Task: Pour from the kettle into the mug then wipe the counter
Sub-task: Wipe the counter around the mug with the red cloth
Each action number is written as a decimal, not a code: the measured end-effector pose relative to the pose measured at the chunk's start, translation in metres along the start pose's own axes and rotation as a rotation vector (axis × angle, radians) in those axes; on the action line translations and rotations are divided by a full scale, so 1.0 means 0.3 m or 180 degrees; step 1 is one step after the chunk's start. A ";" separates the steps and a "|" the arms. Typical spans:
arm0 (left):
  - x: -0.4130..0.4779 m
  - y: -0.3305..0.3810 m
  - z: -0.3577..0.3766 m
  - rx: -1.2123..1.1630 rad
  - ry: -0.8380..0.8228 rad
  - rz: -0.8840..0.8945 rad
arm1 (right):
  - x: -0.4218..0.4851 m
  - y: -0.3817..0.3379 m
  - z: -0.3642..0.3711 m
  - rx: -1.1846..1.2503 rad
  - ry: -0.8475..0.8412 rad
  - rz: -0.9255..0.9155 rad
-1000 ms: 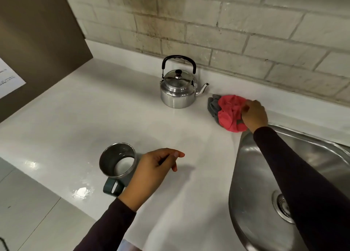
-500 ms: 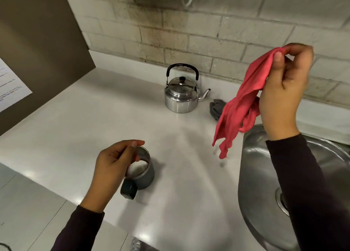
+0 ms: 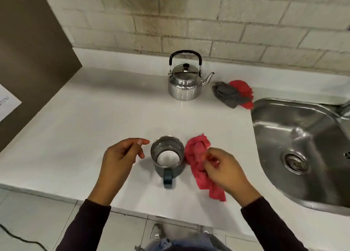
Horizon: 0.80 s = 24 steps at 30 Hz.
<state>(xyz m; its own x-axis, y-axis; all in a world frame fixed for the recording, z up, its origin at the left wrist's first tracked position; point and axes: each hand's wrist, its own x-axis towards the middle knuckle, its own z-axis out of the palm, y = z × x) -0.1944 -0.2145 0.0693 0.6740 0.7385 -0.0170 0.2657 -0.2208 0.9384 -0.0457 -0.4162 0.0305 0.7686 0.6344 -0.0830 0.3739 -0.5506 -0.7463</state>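
At the front edge of the white counter, seen from the head camera, the steel mug stands upright with its dark handle turned toward the person. It looks empty, though the glare on its bottom makes that hard to call for certain. The left hand hovers just beside the mug on its left, fingers loosely curled and holding nothing, not touching the steel. The right hand is on the other side, its fingertips pinched into a crumpled red cloth that lies on the counter touching or all but touching the mug's wall.

Well apart, against the brick backsplash, the kettle sits upright, lid on, black bail handle standing up, spout pointing right toward a heap of grey and red rags just beside the sink.

By my reading, the pour has not been made. The kettle is thin polished metal, stiff and slick on its body, and its weight depends on how full it is, which cannot be seen; the black-sleeved top of the handle is the place to take it. The mug is light and would skid or tip if bumped, so steadying it by the handle or wall seems wise. The cloth is soft and limp and wants a whole-palm press for wiping.
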 end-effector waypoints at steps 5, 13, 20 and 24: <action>0.017 -0.090 -0.063 0.0131 -0.0597 -0.0333 | -0.088 0.057 0.163 -0.0825 0.0427 0.0190; -0.072 -0.189 0.007 0.0146 -0.1910 -0.0853 | 0.103 0.111 0.280 -0.1179 0.0344 0.0168; -0.099 -0.167 0.131 -0.0784 -0.2139 -0.1336 | 0.110 0.148 0.297 -0.1607 0.0126 0.0130; -0.119 -0.165 0.208 -0.1190 -0.1670 -0.1532 | 0.121 0.170 0.288 -0.1310 0.0200 0.0003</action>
<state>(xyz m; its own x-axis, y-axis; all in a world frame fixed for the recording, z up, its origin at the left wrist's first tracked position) -0.1885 -0.2696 0.0020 0.8050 0.2824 -0.5218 0.4237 0.3421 0.8387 -0.0435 -0.3744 -0.0677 0.7945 0.6063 -0.0336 0.5396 -0.7303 -0.4190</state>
